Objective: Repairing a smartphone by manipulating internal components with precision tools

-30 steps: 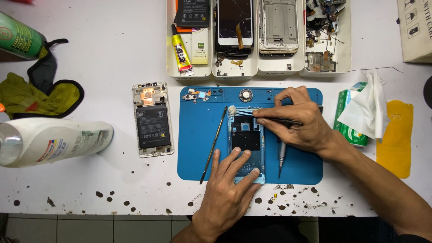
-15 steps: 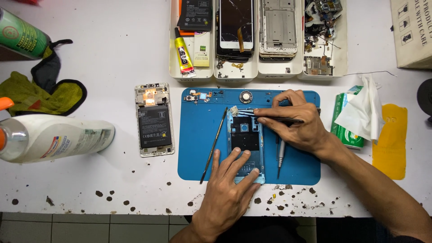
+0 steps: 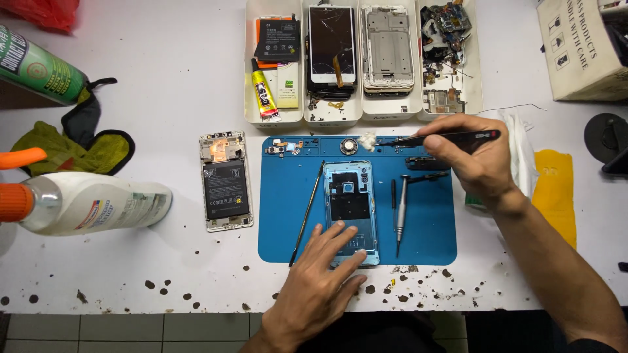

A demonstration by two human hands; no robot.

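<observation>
A white worktable fills the frame. A blue repair mat lies at centre. On its lower middle sits an opened phone back housing, pinned by the left hand, fingers flat on its lower end, clasping nothing. At upper right of the mat, the right hand pinches black tweezers, whose tips grip a white cotton wad. A screwdriver lies right of the housing.
</observation>
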